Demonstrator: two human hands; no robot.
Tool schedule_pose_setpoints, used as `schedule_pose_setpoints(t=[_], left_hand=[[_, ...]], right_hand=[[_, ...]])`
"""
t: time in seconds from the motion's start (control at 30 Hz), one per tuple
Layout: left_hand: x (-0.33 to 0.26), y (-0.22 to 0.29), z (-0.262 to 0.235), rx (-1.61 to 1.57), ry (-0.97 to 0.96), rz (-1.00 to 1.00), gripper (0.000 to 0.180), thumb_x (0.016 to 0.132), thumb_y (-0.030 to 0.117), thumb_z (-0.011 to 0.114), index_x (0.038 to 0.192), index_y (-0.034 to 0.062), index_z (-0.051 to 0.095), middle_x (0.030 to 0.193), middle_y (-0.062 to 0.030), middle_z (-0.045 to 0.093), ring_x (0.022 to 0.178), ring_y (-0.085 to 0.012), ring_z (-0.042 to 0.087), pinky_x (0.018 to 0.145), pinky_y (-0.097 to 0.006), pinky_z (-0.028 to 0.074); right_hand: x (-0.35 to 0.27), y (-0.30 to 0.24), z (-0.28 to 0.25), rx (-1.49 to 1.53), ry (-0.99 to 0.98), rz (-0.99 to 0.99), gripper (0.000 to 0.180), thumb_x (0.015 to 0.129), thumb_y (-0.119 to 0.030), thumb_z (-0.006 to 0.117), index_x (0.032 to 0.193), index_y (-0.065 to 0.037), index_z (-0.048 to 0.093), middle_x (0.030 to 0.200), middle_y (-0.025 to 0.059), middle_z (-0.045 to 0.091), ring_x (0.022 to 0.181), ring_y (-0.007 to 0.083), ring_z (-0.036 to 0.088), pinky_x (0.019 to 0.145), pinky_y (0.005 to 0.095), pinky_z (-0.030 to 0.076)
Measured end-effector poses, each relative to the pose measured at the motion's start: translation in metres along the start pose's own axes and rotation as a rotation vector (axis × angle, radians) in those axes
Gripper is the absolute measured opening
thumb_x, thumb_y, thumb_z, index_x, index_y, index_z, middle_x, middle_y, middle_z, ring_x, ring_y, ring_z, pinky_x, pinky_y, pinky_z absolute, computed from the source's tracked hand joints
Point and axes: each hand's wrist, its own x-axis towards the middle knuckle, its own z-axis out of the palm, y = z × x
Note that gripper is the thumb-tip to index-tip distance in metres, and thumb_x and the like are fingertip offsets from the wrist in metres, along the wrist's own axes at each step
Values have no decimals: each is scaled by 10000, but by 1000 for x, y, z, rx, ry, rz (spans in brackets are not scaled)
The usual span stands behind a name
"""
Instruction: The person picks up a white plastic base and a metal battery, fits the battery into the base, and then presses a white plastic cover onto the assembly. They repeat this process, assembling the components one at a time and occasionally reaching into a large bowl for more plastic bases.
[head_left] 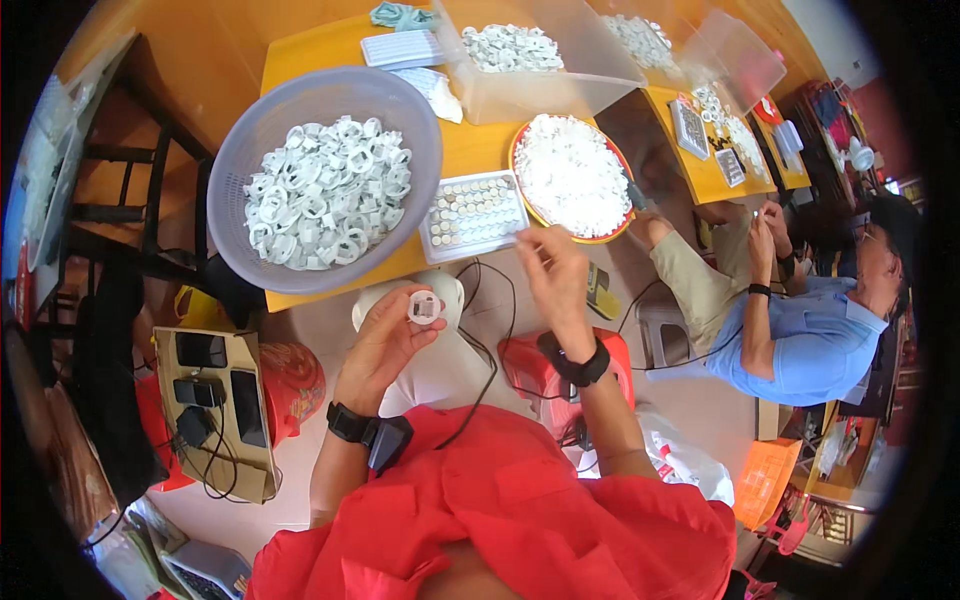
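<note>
The left hand pinched a small white plastic ring with a squarish grey centre between thumb and fingertips, holding it by its outer rim, raised in front of the chest just below the table edge. The piece looked light, rigid and smooth, so a rim pinch seemed the safest hold; being so small and slick it would probably slip from a loose grip. The right hand was lifted beside it with fingers curled together; whether they held anything small could not be told.

Just above the hands, on the yellow wooden table, lay a white rectangular plastic tray with rows of small round metallic parts. To its left sat a wide grey plastic basin heaped with similar white ring pieces, and to its right a round red-rimmed tray piled with finer white bits. Farther back stood a clear plastic tub, thin-walled and probably flexible, holding more white parts. A person in a blue shirt sat at the right, working with both hands raised.
</note>
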Motion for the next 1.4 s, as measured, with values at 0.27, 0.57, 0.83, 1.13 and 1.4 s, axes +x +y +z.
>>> schedule_pose_setpoints(t=[0.27, 0.57, 0.83, 1.13, 1.4], left_hand=[[2, -2, 3, -44, -31, -8, 324, 883, 236, 534, 1119, 15, 511, 1011, -143, 597, 861, -218, 625, 726, -271, 539], [-7, 1, 1, -64, 9, 2, 326, 885, 233, 531, 1127, 15, 507, 1008, -127, 600, 841, -204, 625, 693, -255, 541], [-8, 3, 1, -84, -20, -5, 324, 891, 245, 524, 1124, 21, 517, 1004, -101, 594, 848, -181, 608, 703, -244, 521], [-7, 3, 8, -35, -4, 28, 363, 896, 229, 512, 1149, -32, 497, 1056, -114, 574, 882, -196, 602, 769, -259, 506], [-4, -1, 14, 38, 3, 58, 309, 902, 191, 499, 1134, -12, 520, 1031, -87, 589, 893, -165, 601, 783, -264, 509]], right_hand=[[36, -1, 39, -120, -32, -191, 78, 756, -44, 596, 822, -6, 614, 745, 116, 548, 654, 272, 551, 578, 349, 424], [45, -3, 64, -320, -70, -254, 121, 704, -3, 621, 822, -29, 620, 750, 99, 530, 699, 278, 552, 612, 369, 427], [52, -2, 63, -340, -160, -386, 122, 678, 30, 601, 787, -19, 577, 729, 115, 526, 753, 299, 537, 642, 378, 424], [24, -31, 37, 149, -199, -23, 77, 732, 27, 583, 797, 3, 615, 746, 77, 582, 612, 148, 542, 573, 255, 429], [-28, -65, 29, 130, -170, -248, 168, 664, 85, 615, 795, -17, 584, 673, 77, 550, 587, 198, 524, 521, 285, 414]])
